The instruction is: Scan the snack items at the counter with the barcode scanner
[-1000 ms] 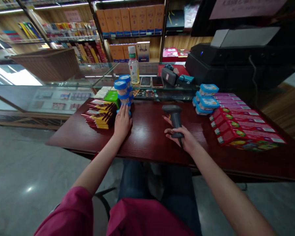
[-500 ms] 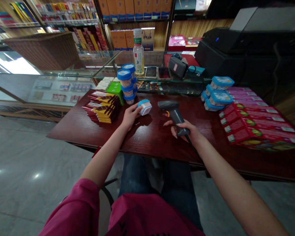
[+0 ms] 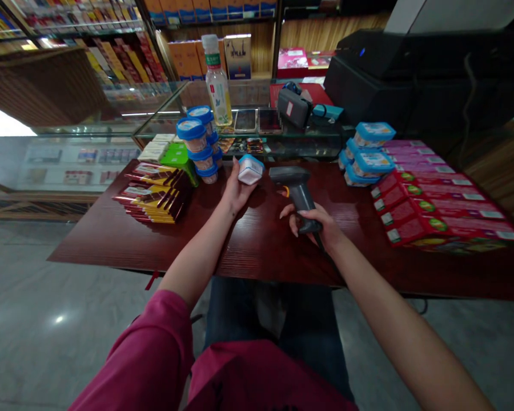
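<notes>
Fingers of the left hand (image 3: 239, 194) held a small blue-lidded tub (image 3: 251, 170) above the counter (image 3: 257, 242), closed about its side, while the right hand (image 3: 320, 221) was wrapped around the grip of a grey handheld barcode scanner (image 3: 298, 191). Seen from the head camera, the left forearm reached forward and slanted inward, with its sleeve pushed high on the arm; the right forearm came in diagonally from the lower right. The right thumb lay over the scanner's handle, and the other fingers curled loosely, their tips showing on its far side, one near the yellow-orange trigger.

Part of the left hand was hidden by the tub, so not every finger's place could be told. The print on the tub was too small to read, and the lower end of the scanner's handle was partly covered by the right hand. A dark phone (image 3: 269, 121) behind was blurred into blocks.

The tub was tipped, its pale base toward the camera and its lid facing away; its outline was too squarish to tell a long axis. The scanner's nose pointed left, near the tub, and its handle sloped down to the right.
</notes>
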`<act>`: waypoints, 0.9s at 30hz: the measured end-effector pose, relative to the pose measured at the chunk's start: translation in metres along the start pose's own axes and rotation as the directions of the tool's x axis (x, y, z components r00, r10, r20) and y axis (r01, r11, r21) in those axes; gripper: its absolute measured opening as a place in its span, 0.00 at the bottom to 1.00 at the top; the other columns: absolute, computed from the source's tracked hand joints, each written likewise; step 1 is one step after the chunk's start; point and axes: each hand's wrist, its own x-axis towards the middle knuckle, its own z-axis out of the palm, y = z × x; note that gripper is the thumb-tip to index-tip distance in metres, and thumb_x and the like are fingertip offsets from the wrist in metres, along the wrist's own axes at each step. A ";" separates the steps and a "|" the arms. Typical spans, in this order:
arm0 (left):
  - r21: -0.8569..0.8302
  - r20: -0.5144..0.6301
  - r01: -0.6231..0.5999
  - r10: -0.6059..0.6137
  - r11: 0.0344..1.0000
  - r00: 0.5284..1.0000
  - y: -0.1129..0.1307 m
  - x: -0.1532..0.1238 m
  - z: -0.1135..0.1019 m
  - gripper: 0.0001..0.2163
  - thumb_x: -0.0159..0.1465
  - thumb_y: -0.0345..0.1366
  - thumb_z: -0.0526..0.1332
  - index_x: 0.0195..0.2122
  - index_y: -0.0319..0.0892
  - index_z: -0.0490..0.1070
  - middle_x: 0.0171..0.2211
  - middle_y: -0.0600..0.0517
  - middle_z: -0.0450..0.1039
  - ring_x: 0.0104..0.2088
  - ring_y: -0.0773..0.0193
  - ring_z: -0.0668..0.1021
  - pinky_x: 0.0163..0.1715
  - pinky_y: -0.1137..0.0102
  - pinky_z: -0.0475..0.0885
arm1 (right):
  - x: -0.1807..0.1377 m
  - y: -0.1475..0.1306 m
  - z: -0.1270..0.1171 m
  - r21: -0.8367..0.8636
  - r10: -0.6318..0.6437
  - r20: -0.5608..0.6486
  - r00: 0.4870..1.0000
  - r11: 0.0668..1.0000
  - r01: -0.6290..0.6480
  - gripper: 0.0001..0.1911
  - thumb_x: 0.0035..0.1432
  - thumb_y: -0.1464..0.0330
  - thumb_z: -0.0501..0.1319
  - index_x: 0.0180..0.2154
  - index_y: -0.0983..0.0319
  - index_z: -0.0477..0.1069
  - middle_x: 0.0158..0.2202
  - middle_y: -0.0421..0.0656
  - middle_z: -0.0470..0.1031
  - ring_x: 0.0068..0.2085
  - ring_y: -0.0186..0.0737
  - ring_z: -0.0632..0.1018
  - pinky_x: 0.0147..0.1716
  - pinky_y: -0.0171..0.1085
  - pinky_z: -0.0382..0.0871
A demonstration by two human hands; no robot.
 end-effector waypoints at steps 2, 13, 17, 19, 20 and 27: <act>0.008 -0.009 -0.012 0.012 1.000 1.000 0.000 -0.001 -0.003 0.27 0.70 0.62 0.61 0.54 0.42 0.76 0.51 0.44 0.83 0.58 0.54 0.81 0.56 0.64 0.79 | -0.003 -0.001 0.003 -0.014 -0.019 0.010 1.000 1.000 0.019 0.17 0.55 0.64 0.65 0.47 0.62 0.77 0.41 0.48 0.83 0.24 0.37 0.76 0.24 0.39 0.70; -0.445 0.040 0.187 -0.189 0.876 0.981 0.011 -0.014 0.005 0.27 0.74 0.60 0.54 0.55 0.42 0.78 0.48 0.46 0.84 0.53 0.57 0.83 0.54 0.67 0.78 | -0.010 -0.007 0.014 -0.022 -0.030 -0.018 0.999 0.999 0.029 0.15 0.55 0.65 0.68 0.45 0.61 0.76 0.41 0.47 0.84 0.24 0.38 0.77 0.22 0.38 0.71; -0.430 0.082 0.212 -0.196 0.877 0.977 0.009 -0.015 0.003 0.27 0.75 0.58 0.53 0.55 0.41 0.78 0.46 0.45 0.84 0.49 0.58 0.84 0.51 0.68 0.78 | -0.011 -0.008 0.013 -0.023 -0.051 -0.023 0.998 0.998 0.051 0.15 0.56 0.65 0.67 0.46 0.60 0.76 0.40 0.46 0.84 0.24 0.38 0.77 0.22 0.38 0.70; -0.411 0.081 0.216 -0.200 0.886 0.976 0.007 -0.015 0.000 0.26 0.75 0.58 0.53 0.54 0.41 0.78 0.45 0.45 0.84 0.47 0.59 0.84 0.50 0.68 0.78 | -0.012 -0.008 0.013 -0.041 -0.060 -0.013 0.998 0.997 0.059 0.11 0.56 0.65 0.67 0.42 0.61 0.77 0.38 0.46 0.83 0.24 0.37 0.77 0.22 0.38 0.70; -0.403 0.079 0.213 -0.198 0.890 0.977 0.006 -0.014 -0.001 0.26 0.76 0.58 0.52 0.54 0.41 0.78 0.45 0.46 0.84 0.46 0.60 0.84 0.49 0.68 0.79 | -0.013 -0.009 0.014 -0.050 -0.066 -0.007 0.998 0.997 0.066 0.10 0.57 0.65 0.67 0.41 0.61 0.77 0.38 0.46 0.83 0.24 0.37 0.77 0.23 0.38 0.71; -0.344 0.082 0.185 -0.167 0.920 0.982 0.005 -0.015 -0.001 0.29 0.73 0.62 0.55 0.56 0.41 0.77 0.44 0.45 0.85 0.45 0.58 0.85 0.46 0.68 0.79 | -0.011 -0.008 0.019 -0.088 -0.086 -0.026 0.996 0.993 0.083 0.12 0.55 0.65 0.69 0.40 0.61 0.74 0.39 0.46 0.83 0.24 0.37 0.77 0.23 0.39 0.74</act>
